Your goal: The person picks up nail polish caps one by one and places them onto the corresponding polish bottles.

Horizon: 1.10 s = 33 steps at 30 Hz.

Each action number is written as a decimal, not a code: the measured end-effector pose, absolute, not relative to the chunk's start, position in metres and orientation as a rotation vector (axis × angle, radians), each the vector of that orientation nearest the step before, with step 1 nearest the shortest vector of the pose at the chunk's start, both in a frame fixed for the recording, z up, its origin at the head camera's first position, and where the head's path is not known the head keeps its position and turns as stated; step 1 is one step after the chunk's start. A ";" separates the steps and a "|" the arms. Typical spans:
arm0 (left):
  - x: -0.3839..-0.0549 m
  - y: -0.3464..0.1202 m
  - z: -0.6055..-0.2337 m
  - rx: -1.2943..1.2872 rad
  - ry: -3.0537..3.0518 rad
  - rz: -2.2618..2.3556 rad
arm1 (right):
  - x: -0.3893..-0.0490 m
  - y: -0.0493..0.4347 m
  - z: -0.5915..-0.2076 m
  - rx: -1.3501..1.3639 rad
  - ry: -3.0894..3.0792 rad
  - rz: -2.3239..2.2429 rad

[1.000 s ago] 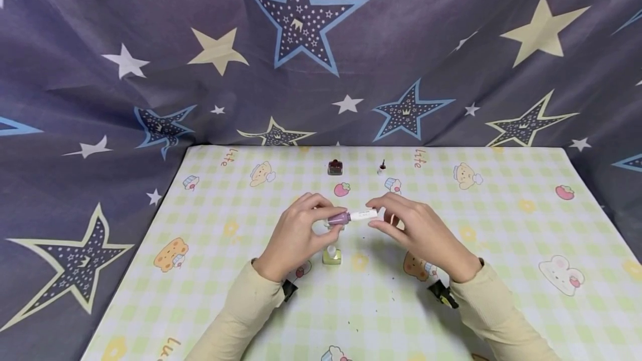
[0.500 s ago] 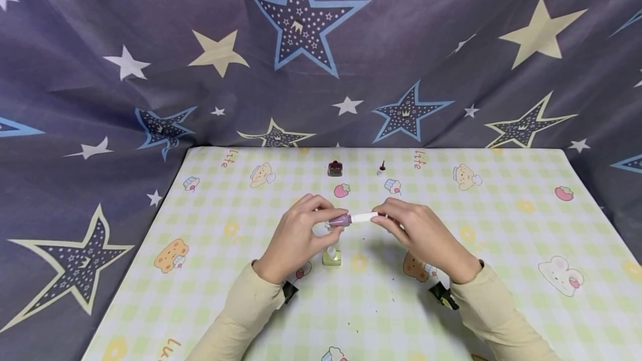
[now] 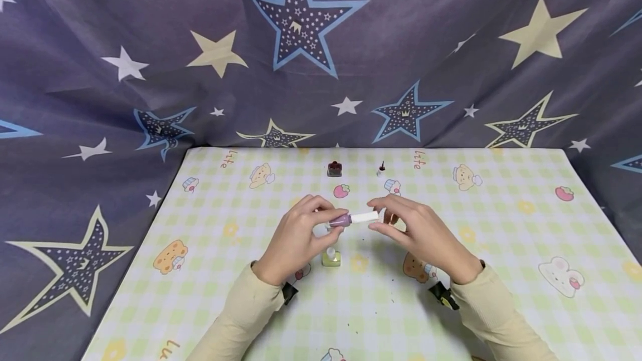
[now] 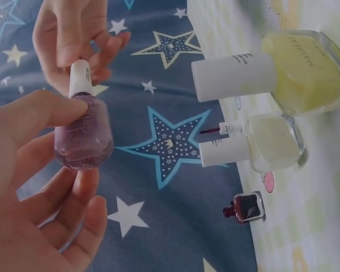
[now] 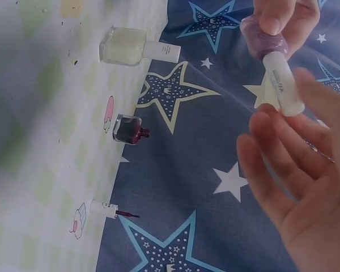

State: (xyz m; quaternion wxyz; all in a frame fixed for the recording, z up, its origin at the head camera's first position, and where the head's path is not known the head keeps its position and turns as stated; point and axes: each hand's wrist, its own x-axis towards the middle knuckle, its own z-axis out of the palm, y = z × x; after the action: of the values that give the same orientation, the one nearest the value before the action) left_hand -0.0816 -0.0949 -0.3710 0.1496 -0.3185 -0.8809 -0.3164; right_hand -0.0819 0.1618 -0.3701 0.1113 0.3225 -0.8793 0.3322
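Note:
My left hand (image 3: 296, 233) pinches a purple nail polish bottle (image 3: 340, 220) between thumb and fingers, holding it sideways above the table. The bottle's white cap (image 3: 364, 216) is on and points right. Around the cap's end hovers my right hand (image 3: 421, 233), thumb and fingers spread and apart from it; the right wrist view shows those fingers (image 5: 266, 147) loosely bent beside the cap. Below the bottle stands a yellow-green nail polish bottle (image 3: 331, 259) with a white cap. A pale nail polish bottle (image 4: 275, 141), mostly hidden in the head view, stands behind it.
Toward the table's back stands an uncapped dark red nail polish bottle (image 3: 334, 169). Its likely cap, a white brush cap (image 3: 381, 169), stands to the right with the dark brush pointing up. Small dark specks dot the checked tablecloth (image 3: 501, 227). A star-patterned curtain (image 3: 401, 27) hangs behind.
My right fingers closed on the white cap half a second ago and have now spread off it again. My left hand keeps its hold on the purple bottle.

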 end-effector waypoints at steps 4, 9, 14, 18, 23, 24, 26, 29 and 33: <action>-0.081 -0.096 -0.371 -0.898 -2.545 -0.931 | -0.083 0.162 -0.370 1.020 -2.511 0.949; -0.081 -0.096 -0.372 -0.894 -2.550 -0.942 | -0.083 0.162 -0.371 1.029 -2.515 0.927; -0.080 -0.096 -0.371 -0.898 -2.546 -0.943 | -0.081 0.161 -0.371 0.992 -2.549 0.885; -0.080 -0.094 -0.371 -0.915 -2.528 -0.936 | -0.081 0.160 -0.372 0.952 -2.593 0.866; -0.080 -0.093 -0.370 -0.925 -2.518 -0.927 | -0.081 0.159 -0.372 0.938 -2.614 0.867; -0.080 -0.093 -0.370 -0.923 -2.521 -0.926 | -0.081 0.159 -0.372 0.936 -2.612 0.876; -0.080 -0.094 -0.369 -0.916 -2.529 -0.924 | -0.081 0.160 -0.372 0.939 -2.601 0.909; -0.080 -0.094 -0.369 -0.903 -2.538 -0.917 | -0.081 0.161 -0.372 0.974 -2.568 0.951; -0.081 -0.094 -0.369 -0.899 -2.536 -0.917 | -0.082 0.161 -0.372 1.056 -2.519 0.943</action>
State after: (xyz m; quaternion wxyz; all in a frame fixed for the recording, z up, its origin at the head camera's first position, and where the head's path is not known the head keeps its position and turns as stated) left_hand -0.0805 -0.0944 -0.3690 0.1487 -0.3126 -0.8822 -0.3191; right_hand -0.0821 0.1611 -0.3717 0.1259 0.3625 -0.8648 0.3238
